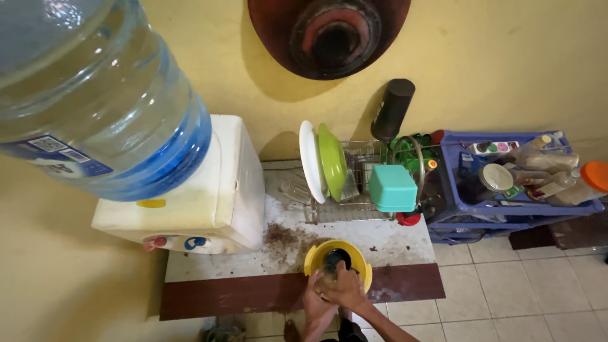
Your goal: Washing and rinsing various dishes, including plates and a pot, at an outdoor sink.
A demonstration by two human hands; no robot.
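A white water dispenser (209,196) carrying a big clear blue bottle (95,95) stood left of the round yellow plastic bowl (315,256), and a wire dish rack (354,190) with white and green plates sat behind it. The bowl rested mouth-up at the counter's front edge. Left hand (316,303) and right hand (348,288) were pressed together, clamped around a small clear glass (327,276) over its rim

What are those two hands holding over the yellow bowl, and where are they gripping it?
Both hands, left hand and right hand, close around a small clear glass at the rim of the yellow bowl, gripping its sides. The exact finger placement is too small to tell.
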